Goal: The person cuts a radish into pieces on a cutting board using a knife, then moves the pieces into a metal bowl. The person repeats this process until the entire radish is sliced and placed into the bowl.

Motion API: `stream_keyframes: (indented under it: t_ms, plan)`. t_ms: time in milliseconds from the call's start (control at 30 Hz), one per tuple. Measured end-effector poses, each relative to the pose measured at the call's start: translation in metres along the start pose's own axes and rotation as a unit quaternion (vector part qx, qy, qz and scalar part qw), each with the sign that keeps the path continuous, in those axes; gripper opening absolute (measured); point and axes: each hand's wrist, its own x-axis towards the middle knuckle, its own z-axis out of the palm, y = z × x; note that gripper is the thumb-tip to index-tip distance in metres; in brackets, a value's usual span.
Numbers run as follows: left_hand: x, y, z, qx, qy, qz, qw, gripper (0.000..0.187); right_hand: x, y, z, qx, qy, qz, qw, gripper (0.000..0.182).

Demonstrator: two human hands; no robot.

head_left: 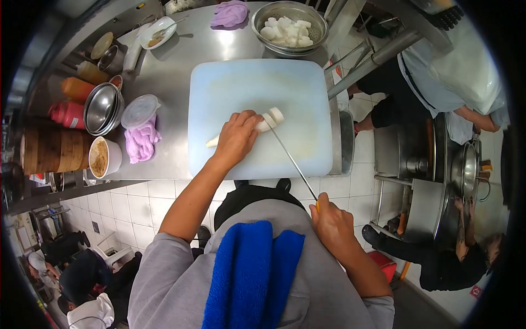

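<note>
A long white root vegetable (212,142) lies slantwise on the pale cutting board (219,88). My left hand (239,134) is closed over its middle, fingers curled together, and hides much of it. Thick round pieces (276,115) stand at the vegetable's upper right end, just past my fingertips. The thin blade of a long knife (293,159) reaches up to these pieces. My right hand (330,220) is wrapped round the knife's yellow handle, below the board's lower edge.
A metal colander (259,41) with white chunks stands behind the board. Purple cloths (143,143), a clear lid (139,111), metal bowls (99,108) and a white tub (112,156) are on the left. People work at the right and lower left.
</note>
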Motion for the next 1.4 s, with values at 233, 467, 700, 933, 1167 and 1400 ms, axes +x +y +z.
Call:
stream_keyframes:
  t_ms: [233, 467, 700, 933, 1167, 1400]
  plan:
    - [0.002, 0.002, -0.004, -0.017, -0.004, -0.001, 1.000, 0.035, 0.016, -0.006, -0.009, 0.017, -0.046, -0.010, 0.999, 0.023]
    - [-0.001, -0.003, 0.002, -0.016, -0.008, -0.010, 1.000, 0.037, 0.067, 0.003, 0.045, 0.043, -0.049, -0.004, 0.998, 0.023]
    - [-0.010, -0.007, -0.013, -0.037, -0.008, -0.014, 0.999, 0.034, 0.051, -0.006, 0.029, 0.048, 0.011, 0.002, 0.999, 0.025]
    - [-0.009, -0.006, -0.011, -0.042, 0.005, -0.014, 0.999, 0.032, 0.019, -0.013, 0.009, 0.038, -0.015, 0.012, 0.999, 0.026]
    - [-0.008, -0.006, -0.012, -0.041, 0.001, -0.019, 0.999, 0.034, 0.007, -0.016, 0.000, 0.005, -0.031, 0.009, 0.999, 0.025]
    - [-0.010, -0.008, -0.009, -0.056, 0.015, -0.012, 0.998, 0.033, 0.033, -0.023, 0.003, 0.029, -0.068, -0.011, 0.997, 0.020]
